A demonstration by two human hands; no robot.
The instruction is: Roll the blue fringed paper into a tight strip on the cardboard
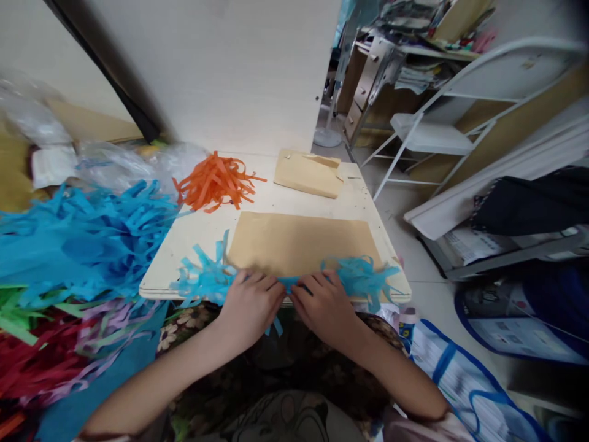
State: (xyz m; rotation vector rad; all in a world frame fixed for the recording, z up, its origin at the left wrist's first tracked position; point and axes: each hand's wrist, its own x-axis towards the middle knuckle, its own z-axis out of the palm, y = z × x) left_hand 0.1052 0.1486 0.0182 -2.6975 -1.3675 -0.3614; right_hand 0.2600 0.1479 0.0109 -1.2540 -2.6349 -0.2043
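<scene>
1. White panel (221, 73): upright, just behind far edge of table.
2. White folding chair (430, 130): unfolded, on floor beyond far right corner of table.
3. Table (264, 199): pale top, small dark specks, directly in front of person.
4. Heap of blue paper (92, 245): cut into strips, crumpled, piled just left of table.
5. Blue-edged bag (460, 368): low, off near right corner of table.
6. Red paper strips (50, 350): left of table, below blue heap, mixed with lilac strips (108, 325); green strips (16, 313) just beside.
7. Brown paper (304, 239): flat on near half of table, long side running left to right.
8. Blue fringed paper (289, 283): stretched along near edge of table, gathered to narrow band in middle, loose fringe spread at both ends; a few strips hanging below edge.
9. Orange paper strips (218, 182): loose bunch, far left part of table.
10. Folded brown paper (308, 174): far right part of table, apart from flat sheet.
11. Left hand (253, 307): at near edge of table, fingers curled narrow, holding left part of blue band; fingertips mostly hidden.
12. Right hand (326, 307): at same table edge, just beside left; fingers bent, holding right part of blue band; exact thumb grip, cannot tell.
</scene>
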